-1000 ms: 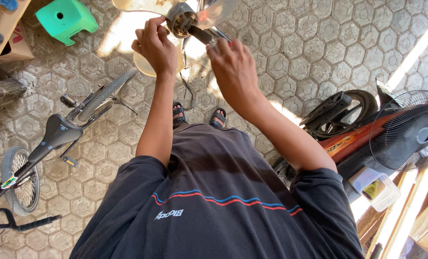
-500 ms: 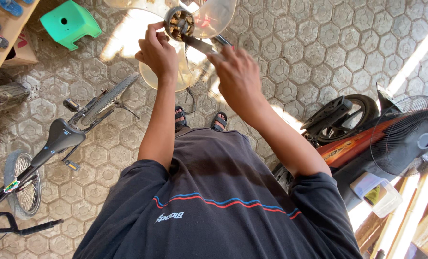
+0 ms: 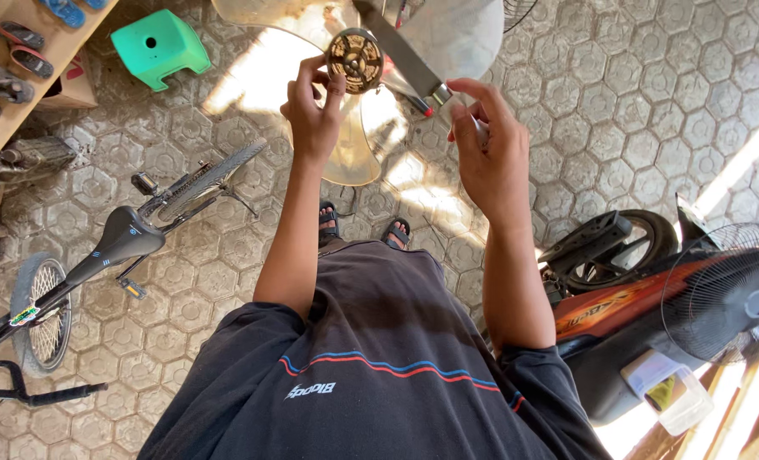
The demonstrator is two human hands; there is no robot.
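In the head view we look straight down past a dark shirt (image 3: 371,375) with red and blue stripes to a floor (image 3: 618,111) of hexagonal paving stones. Our left hand (image 3: 314,115) is raised, its fingertips pinched on the rim of the round brass-coloured hub (image 3: 355,60) of a translucent fan blade (image 3: 447,34); this grip is closed on the hub. The fan blade sits at the top of the view, above both hands, its pale lobes spreading to either side of the hub. Our right hand (image 3: 486,153) is up just right of the hub, fingers curled around a tool whose dark shaft (image 3: 400,55) runs up across the blade; the handle itself is mostly hidden, so we can only say this grip is closed on the tool. Below the hands our sandalled feet (image 3: 362,228) show. On the left lie a bicycle (image 3: 124,238) and a green plastic stool (image 3: 160,44); on the right stand a red motorbike (image 3: 626,298) and a wire fan guard (image 3: 724,294).
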